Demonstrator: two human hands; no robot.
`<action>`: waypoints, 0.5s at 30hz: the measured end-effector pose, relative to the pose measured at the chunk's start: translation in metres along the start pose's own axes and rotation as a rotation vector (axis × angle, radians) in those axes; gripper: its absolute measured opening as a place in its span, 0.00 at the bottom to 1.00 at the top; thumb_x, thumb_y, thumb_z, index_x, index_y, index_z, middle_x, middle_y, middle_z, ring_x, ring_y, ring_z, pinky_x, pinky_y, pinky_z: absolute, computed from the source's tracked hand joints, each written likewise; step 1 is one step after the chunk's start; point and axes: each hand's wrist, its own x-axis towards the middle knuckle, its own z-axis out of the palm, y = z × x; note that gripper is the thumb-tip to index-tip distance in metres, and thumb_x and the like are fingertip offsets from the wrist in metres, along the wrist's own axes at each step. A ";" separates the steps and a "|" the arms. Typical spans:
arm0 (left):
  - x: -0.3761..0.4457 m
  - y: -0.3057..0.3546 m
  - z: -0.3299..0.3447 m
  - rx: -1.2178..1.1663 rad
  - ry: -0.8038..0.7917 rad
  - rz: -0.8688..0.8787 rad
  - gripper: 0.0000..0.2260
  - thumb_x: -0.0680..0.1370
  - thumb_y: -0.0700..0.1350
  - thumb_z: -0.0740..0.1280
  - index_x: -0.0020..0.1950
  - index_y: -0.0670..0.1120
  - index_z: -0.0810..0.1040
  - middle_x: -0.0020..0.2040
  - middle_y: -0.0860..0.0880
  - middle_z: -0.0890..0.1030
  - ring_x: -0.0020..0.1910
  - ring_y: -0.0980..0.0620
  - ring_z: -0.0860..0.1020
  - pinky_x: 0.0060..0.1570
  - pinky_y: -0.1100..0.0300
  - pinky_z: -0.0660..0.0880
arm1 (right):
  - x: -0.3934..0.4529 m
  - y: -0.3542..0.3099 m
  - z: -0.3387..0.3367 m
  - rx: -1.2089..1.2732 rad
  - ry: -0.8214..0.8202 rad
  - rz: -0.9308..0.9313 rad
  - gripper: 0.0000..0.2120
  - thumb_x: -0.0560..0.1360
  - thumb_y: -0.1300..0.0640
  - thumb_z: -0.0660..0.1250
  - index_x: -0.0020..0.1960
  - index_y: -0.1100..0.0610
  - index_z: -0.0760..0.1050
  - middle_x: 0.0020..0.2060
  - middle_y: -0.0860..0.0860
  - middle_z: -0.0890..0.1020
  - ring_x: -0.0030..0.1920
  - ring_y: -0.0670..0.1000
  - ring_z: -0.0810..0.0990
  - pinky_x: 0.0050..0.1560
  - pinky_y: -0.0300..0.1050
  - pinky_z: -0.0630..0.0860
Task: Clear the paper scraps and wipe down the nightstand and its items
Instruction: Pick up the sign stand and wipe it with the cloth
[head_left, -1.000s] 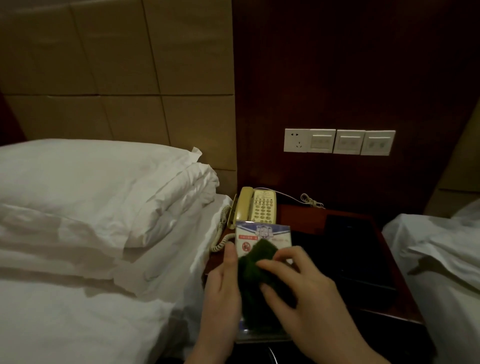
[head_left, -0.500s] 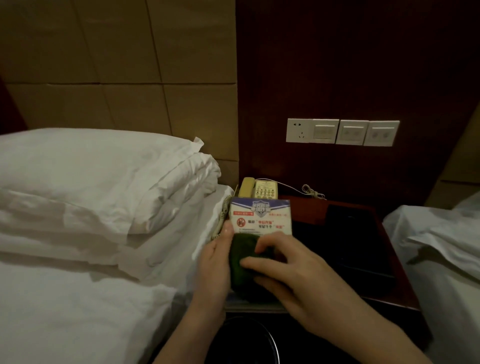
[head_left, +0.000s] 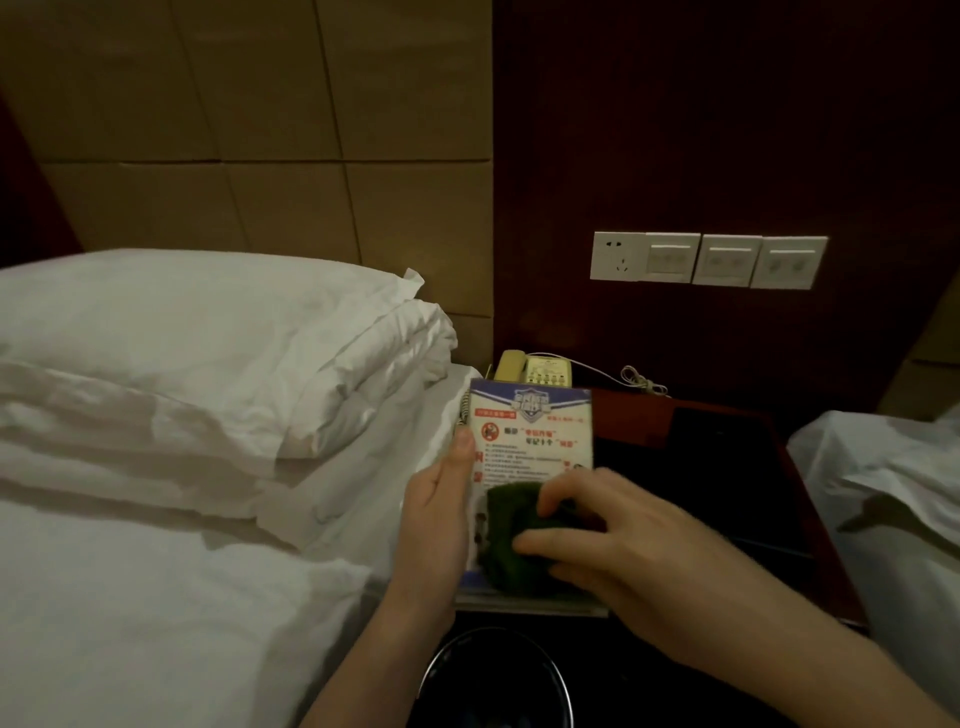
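Note:
A printed notice card (head_left: 535, 436) with a blue header and red text is held over the front left of the dark red nightstand (head_left: 737, 410). My left hand (head_left: 441, 514) grips the card's left edge, thumb on its face. My right hand (head_left: 623, 540) presses a dark green cloth (head_left: 511, 525) against the card's lower half. Behind the card, a beige telephone (head_left: 530, 366) sits at the nightstand's back left, mostly hidden.
A black tray (head_left: 727, 467) lies on the nightstand's right part. A round black bin (head_left: 493, 675) stands on the floor below my hands. White pillows (head_left: 208, 353) and bedding are on the left, another bed (head_left: 893, 509) on the right. Wall switches (head_left: 706, 259) are above.
The cloth under my right hand has slid down from the card's middle to its lower half, uncovering more print. The view has tilted down, bringing the bin into sight.

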 end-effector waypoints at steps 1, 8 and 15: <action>-0.001 0.003 -0.003 -0.009 0.015 -0.006 0.19 0.87 0.52 0.58 0.55 0.43 0.85 0.44 0.46 0.89 0.40 0.52 0.88 0.34 0.65 0.81 | -0.004 0.005 -0.003 0.001 0.007 0.007 0.21 0.73 0.50 0.73 0.65 0.42 0.77 0.62 0.46 0.72 0.60 0.46 0.77 0.46 0.42 0.84; 0.002 -0.006 0.009 0.041 0.031 0.003 0.19 0.86 0.56 0.59 0.58 0.48 0.86 0.50 0.48 0.89 0.51 0.48 0.88 0.49 0.54 0.85 | 0.003 -0.005 0.010 -0.078 -0.002 -0.007 0.28 0.64 0.49 0.83 0.62 0.43 0.79 0.59 0.49 0.77 0.56 0.48 0.81 0.41 0.39 0.83; 0.006 0.002 -0.006 -0.017 0.152 -0.082 0.19 0.87 0.54 0.59 0.50 0.46 0.85 0.40 0.47 0.89 0.37 0.51 0.88 0.32 0.61 0.82 | -0.014 0.024 0.007 -0.024 0.071 0.065 0.23 0.74 0.50 0.73 0.67 0.40 0.74 0.64 0.44 0.72 0.59 0.44 0.76 0.50 0.41 0.82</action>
